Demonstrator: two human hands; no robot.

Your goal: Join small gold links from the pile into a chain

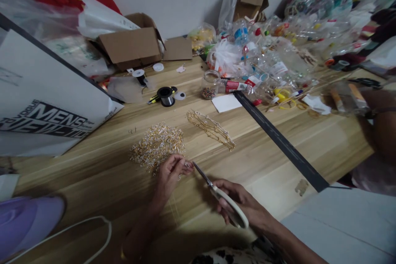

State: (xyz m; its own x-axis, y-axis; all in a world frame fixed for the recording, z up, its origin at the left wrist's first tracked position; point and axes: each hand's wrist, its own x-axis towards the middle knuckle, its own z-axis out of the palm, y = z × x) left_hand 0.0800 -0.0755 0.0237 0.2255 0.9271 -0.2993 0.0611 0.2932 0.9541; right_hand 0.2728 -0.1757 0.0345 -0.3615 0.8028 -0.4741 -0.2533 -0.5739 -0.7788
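My left hand (169,175) is closed in a pinch on a small metal chain piece (187,166), beside a pile of gold and silver links (157,144). From under this hand a thin pale thread hangs toward the table edge. White-handled scissors (230,206) are in my right hand (236,200), their blades pointing up and left, with the tips close to the chain piece and looking closed. Beyond my hands, gold and silver chains (212,128) lie stretched out on the wooden table (266,148).
A glass jar of beads (210,86), a wire spool (166,97) and a white card (227,102) stand farther back. Plastic bottles (278,68) fill the back right. A printed white box (46,103) is at left. Another person's arm (385,128) shows at right.
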